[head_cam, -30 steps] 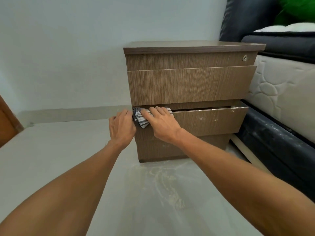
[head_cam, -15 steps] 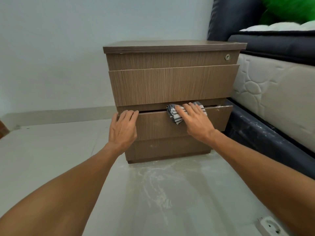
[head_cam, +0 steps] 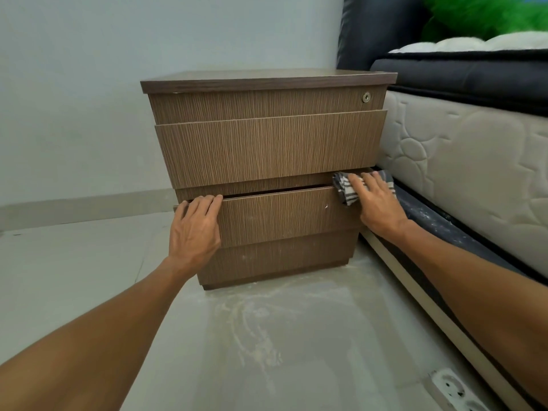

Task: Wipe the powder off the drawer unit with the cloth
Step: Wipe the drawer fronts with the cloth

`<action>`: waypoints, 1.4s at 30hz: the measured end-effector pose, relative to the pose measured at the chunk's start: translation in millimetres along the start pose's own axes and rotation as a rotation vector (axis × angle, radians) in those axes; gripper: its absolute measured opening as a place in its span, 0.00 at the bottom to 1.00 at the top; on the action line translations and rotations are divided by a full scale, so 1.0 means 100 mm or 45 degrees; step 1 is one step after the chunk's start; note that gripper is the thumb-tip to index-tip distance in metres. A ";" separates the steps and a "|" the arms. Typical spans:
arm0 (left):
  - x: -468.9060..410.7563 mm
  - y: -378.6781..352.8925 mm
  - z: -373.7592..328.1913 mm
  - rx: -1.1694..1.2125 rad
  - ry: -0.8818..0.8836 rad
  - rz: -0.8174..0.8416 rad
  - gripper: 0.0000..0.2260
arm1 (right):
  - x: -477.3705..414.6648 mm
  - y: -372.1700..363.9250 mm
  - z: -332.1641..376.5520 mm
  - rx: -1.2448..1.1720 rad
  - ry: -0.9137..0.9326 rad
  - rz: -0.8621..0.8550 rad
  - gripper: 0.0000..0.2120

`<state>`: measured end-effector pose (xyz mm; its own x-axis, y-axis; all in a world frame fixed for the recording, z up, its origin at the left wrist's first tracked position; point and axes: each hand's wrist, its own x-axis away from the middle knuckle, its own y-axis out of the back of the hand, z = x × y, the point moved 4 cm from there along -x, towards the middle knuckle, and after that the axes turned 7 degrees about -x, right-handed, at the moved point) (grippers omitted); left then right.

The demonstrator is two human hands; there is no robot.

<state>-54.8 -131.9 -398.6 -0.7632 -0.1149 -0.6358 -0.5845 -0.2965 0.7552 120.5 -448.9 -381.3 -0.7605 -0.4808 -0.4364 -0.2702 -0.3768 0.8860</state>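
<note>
A brown wood-grain drawer unit [head_cam: 269, 146] stands on the floor against the wall. Its lower middle drawer [head_cam: 284, 215] is pulled out slightly. My left hand [head_cam: 194, 229] rests on that drawer's front at its left end, fingers hooked over the top edge. My right hand [head_cam: 376, 200] presses a grey-and-white striped cloth [head_cam: 345, 188] flat onto the drawer's top edge at the right corner. A few pale specks show on the drawer front and on the bottom panel [head_cam: 275, 256].
White powder [head_cam: 255, 324] is smeared over the pale floor in front of the unit. A bed with a quilted mattress [head_cam: 462, 176] and dark frame [head_cam: 430, 221] sits close on the right. A white power strip [head_cam: 453, 393] lies at the bottom right.
My right hand has slid the cloth along the drawer's top edge from the left end to the right corner. My left hand stayed at the left end.
</note>
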 end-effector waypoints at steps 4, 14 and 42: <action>0.00 -0.02 0.02 0.016 -0.002 -0.023 0.22 | 0.03 0.03 -0.14 -0.145 -0.245 -0.046 0.31; 0.01 0.10 0.38 0.137 0.347 -0.053 0.11 | 0.47 -0.05 -0.14 -0.480 -0.845 -0.376 0.27; -0.18 -0.15 0.75 0.524 0.815 0.085 0.16 | 0.01 -0.38 2.04 0.020 0.830 -0.281 0.33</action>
<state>-52.7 -54.3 -386.8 -0.5652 -0.6846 -0.4602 -0.6940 0.0930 0.7140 9.3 -273.6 -383.7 -0.1774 -0.7744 -0.6073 -0.3903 -0.5111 0.7658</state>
